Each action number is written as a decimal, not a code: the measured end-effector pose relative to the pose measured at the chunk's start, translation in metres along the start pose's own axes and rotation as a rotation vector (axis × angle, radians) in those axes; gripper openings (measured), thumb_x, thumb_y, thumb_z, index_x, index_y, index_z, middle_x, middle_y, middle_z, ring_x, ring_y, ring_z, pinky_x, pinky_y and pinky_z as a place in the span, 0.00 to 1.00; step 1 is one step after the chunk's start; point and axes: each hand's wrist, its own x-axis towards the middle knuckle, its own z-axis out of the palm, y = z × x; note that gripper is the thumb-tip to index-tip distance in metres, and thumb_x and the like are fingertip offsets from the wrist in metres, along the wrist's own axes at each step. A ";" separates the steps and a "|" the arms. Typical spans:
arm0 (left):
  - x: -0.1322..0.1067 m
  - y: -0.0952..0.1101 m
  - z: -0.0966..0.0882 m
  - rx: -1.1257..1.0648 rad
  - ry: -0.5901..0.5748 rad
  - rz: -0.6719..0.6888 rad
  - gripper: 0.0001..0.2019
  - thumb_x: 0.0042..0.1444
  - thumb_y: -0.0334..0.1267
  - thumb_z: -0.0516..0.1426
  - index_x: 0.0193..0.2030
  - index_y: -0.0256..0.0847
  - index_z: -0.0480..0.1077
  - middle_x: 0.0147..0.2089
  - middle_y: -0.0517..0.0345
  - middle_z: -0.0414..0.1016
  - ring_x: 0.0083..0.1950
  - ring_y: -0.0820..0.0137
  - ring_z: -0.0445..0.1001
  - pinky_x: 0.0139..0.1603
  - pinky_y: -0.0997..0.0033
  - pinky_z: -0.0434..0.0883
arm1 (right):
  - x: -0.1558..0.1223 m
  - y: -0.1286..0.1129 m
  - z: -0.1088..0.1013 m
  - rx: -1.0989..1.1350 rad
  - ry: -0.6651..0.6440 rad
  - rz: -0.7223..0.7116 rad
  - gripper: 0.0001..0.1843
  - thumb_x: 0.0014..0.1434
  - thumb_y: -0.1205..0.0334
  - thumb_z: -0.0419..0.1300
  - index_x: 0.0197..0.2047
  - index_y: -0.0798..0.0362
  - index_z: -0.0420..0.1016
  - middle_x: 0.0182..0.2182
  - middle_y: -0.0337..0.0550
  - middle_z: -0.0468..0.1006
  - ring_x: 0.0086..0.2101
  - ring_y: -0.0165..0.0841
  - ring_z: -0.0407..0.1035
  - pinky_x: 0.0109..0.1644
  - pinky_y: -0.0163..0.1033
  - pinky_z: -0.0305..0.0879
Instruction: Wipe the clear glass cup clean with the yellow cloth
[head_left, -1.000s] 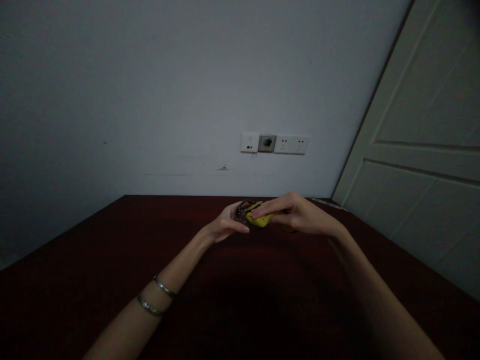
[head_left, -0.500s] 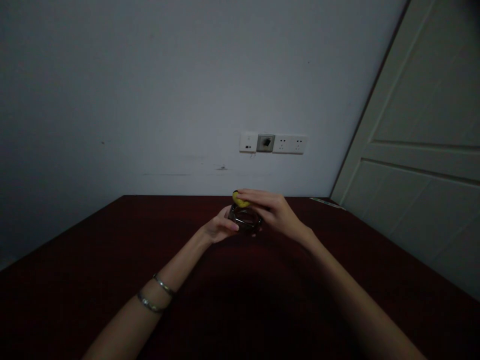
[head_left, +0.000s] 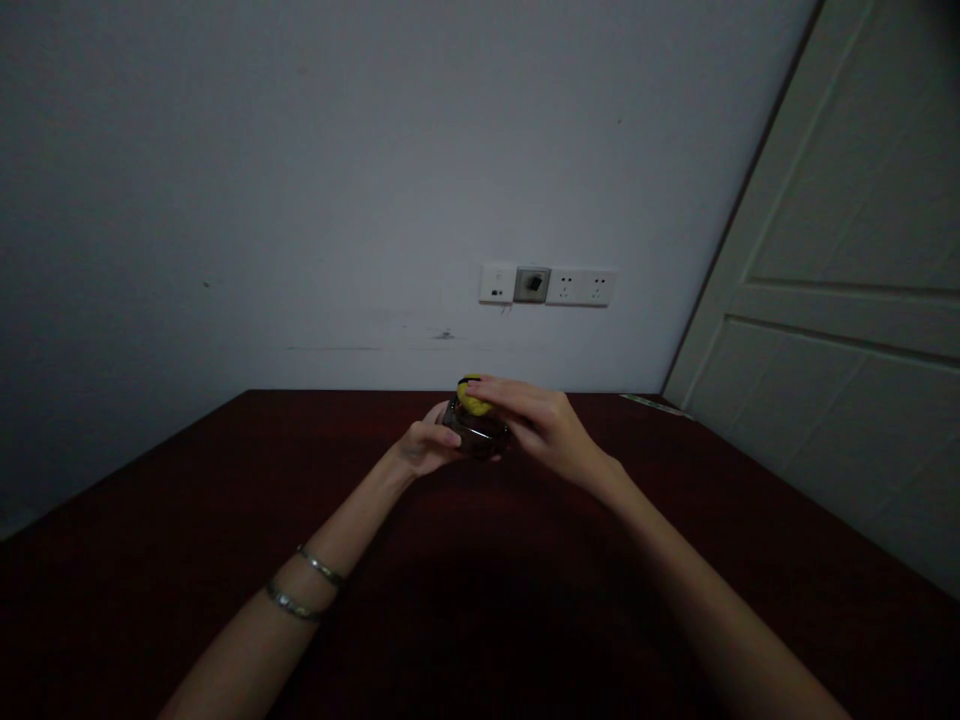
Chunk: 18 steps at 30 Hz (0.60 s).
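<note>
My left hand [head_left: 421, 446] is wrapped round a small dark glass dish [head_left: 477, 435] and holds it just above the dark red table [head_left: 225, 520]. My right hand [head_left: 540, 425] pinches a small yellow piece, perhaps a cloth or sponge [head_left: 471, 397], and presses it on the dish's top rim. The room is dim, so the dish's shape is hard to read. Two thin bangles [head_left: 304, 588] sit on my left forearm.
A grey wall stands behind the table with a row of white sockets and a switch [head_left: 546, 286]. A pale panelled door [head_left: 847, 280] is at the right. A thin light strip [head_left: 651, 403] lies at the table's far right edge.
My right hand has moved left and up with the yellow piece, from across the dish to its top rim. The left hand has lifted the dish slightly.
</note>
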 end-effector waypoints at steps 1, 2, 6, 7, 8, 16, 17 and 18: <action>0.000 0.000 0.000 0.004 0.011 0.002 0.26 0.31 0.29 0.61 0.44 0.37 0.71 0.38 0.53 0.78 0.39 0.62 0.76 0.43 0.58 0.74 | 0.000 -0.002 -0.001 -0.025 -0.014 -0.008 0.21 0.64 0.71 0.50 0.58 0.49 0.68 0.53 0.46 0.76 0.55 0.35 0.67 0.59 0.49 0.66; 0.000 0.000 0.000 0.007 0.029 0.012 0.25 0.31 0.28 0.61 0.44 0.37 0.71 0.38 0.53 0.78 0.38 0.63 0.76 0.42 0.59 0.74 | 0.001 -0.005 -0.002 -0.054 -0.035 -0.013 0.21 0.63 0.71 0.50 0.58 0.51 0.68 0.52 0.48 0.76 0.54 0.35 0.69 0.58 0.48 0.67; 0.001 0.001 0.000 0.026 0.139 0.060 0.23 0.31 0.27 0.61 0.41 0.36 0.72 0.35 0.56 0.77 0.35 0.69 0.74 0.39 0.70 0.72 | 0.002 -0.017 -0.003 -0.167 -0.100 -0.013 0.22 0.60 0.74 0.50 0.56 0.55 0.70 0.48 0.51 0.78 0.48 0.37 0.73 0.52 0.45 0.71; 0.001 0.001 0.000 0.034 0.155 0.062 0.23 0.31 0.26 0.61 0.40 0.36 0.72 0.34 0.57 0.77 0.34 0.70 0.74 0.38 0.72 0.71 | 0.002 -0.020 -0.002 -0.184 -0.096 -0.006 0.22 0.60 0.74 0.50 0.56 0.55 0.70 0.48 0.51 0.78 0.47 0.37 0.74 0.51 0.45 0.72; 0.001 0.002 0.000 0.042 0.160 0.062 0.23 0.30 0.25 0.61 0.40 0.36 0.73 0.33 0.58 0.77 0.34 0.71 0.73 0.37 0.73 0.70 | 0.002 -0.022 -0.001 -0.197 -0.091 0.003 0.22 0.60 0.74 0.50 0.56 0.55 0.71 0.48 0.51 0.78 0.47 0.37 0.74 0.50 0.45 0.72; 0.003 -0.003 -0.004 0.073 0.166 0.056 0.26 0.28 0.20 0.60 0.40 0.36 0.74 0.35 0.57 0.78 0.35 0.70 0.75 0.37 0.75 0.70 | 0.002 -0.022 -0.002 -0.066 -0.121 0.110 0.19 0.62 0.68 0.53 0.56 0.53 0.71 0.47 0.49 0.80 0.43 0.37 0.77 0.47 0.42 0.73; 0.003 -0.005 -0.005 0.073 0.157 0.049 0.26 0.28 0.21 0.60 0.41 0.35 0.73 0.35 0.56 0.78 0.35 0.69 0.75 0.38 0.73 0.70 | 0.002 -0.018 -0.004 -0.023 -0.087 0.156 0.18 0.62 0.66 0.54 0.55 0.52 0.73 0.46 0.47 0.80 0.42 0.36 0.77 0.46 0.42 0.73; 0.003 -0.006 -0.006 0.069 0.143 0.042 0.26 0.29 0.21 0.61 0.42 0.35 0.73 0.36 0.54 0.79 0.36 0.67 0.75 0.40 0.70 0.71 | 0.001 -0.012 -0.006 0.011 -0.034 0.208 0.17 0.62 0.65 0.55 0.54 0.50 0.74 0.46 0.45 0.81 0.40 0.36 0.78 0.45 0.41 0.74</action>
